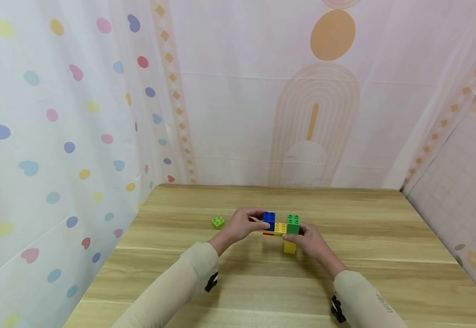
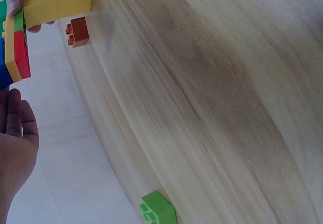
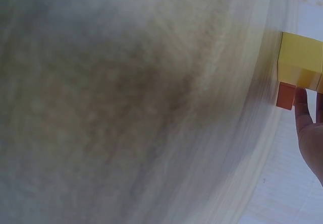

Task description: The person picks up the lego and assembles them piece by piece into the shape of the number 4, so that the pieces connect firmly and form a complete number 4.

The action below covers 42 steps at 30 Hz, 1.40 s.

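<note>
A structure of toy building bricks stands at mid-table. Two yellow bricks (image 2: 58, 4) form its upright. Across the top lies a yellow studded piece (image 1: 280, 227), with a green brick (image 1: 293, 223) on its right end and a blue brick (image 1: 268, 217) on its left. Beneath the overhanging left side shows a red brick (image 2: 21, 56). My left hand (image 1: 242, 223) pinches the blue brick, thumb in front and fingers behind. My right hand (image 1: 312, 240) grips the structure below the green brick; its fingers are partly hidden behind the bricks.
A loose light green brick (image 1: 218, 222) lies on the wooden table (image 1: 254, 296), left of my left hand. An orange-brown brick (image 2: 77, 32) sits on the table behind the yellow upright. Patterned curtains (image 1: 238, 114) hang beyond the table's back edge and along its sides.
</note>
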Each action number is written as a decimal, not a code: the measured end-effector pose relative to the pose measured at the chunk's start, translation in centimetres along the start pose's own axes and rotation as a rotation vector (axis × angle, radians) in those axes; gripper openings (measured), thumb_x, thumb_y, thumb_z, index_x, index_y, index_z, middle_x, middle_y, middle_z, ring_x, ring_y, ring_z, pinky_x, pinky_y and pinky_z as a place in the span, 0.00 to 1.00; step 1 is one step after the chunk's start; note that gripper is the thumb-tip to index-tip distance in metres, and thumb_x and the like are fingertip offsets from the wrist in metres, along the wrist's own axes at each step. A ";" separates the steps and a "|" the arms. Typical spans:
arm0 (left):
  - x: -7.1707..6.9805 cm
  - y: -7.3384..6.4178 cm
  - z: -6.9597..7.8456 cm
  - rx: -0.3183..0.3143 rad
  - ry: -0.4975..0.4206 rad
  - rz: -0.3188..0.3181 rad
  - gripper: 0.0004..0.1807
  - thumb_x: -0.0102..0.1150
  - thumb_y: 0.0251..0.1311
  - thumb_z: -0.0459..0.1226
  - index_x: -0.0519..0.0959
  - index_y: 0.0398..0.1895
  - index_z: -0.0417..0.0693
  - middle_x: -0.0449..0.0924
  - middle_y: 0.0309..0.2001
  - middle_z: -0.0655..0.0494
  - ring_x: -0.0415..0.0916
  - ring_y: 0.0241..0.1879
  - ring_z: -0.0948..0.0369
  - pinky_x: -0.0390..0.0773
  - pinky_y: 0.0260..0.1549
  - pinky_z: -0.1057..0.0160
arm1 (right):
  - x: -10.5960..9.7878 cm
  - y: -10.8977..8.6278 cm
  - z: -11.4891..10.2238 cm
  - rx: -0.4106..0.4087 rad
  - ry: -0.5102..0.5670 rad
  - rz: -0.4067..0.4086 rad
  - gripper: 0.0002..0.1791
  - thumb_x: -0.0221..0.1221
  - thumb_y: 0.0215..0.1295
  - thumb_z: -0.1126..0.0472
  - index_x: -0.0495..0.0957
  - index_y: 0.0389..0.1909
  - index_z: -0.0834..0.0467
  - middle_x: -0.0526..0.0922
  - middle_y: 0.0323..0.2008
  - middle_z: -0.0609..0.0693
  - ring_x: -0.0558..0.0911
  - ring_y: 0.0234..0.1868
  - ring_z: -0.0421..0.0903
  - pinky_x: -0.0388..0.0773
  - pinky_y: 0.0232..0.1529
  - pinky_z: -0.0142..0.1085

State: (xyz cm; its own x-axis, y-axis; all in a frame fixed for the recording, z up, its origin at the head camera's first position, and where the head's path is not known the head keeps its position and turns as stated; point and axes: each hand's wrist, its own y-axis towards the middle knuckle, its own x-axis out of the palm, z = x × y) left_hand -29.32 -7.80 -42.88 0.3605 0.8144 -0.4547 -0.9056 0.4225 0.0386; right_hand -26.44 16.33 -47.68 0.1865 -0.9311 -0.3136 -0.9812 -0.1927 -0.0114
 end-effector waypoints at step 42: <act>0.3 0.0 -0.2 0.020 0.036 0.019 0.21 0.70 0.60 0.47 0.83 0.54 0.51 0.81 0.44 0.60 0.76 0.46 0.60 0.79 0.47 0.58 | 0.2 0.0 0.3 -0.031 0.018 0.001 0.19 0.68 0.63 0.54 0.82 0.50 0.60 0.85 0.43 0.50 0.79 0.43 0.46 0.76 0.46 0.39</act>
State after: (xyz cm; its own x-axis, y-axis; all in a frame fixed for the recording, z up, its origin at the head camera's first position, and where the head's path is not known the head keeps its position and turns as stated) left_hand -29.25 -7.66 -43.18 0.3351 0.8075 -0.4855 -0.9073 0.4154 0.0647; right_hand -26.41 16.24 -47.98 0.1870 -0.9365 -0.2966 -0.9793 -0.2015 0.0187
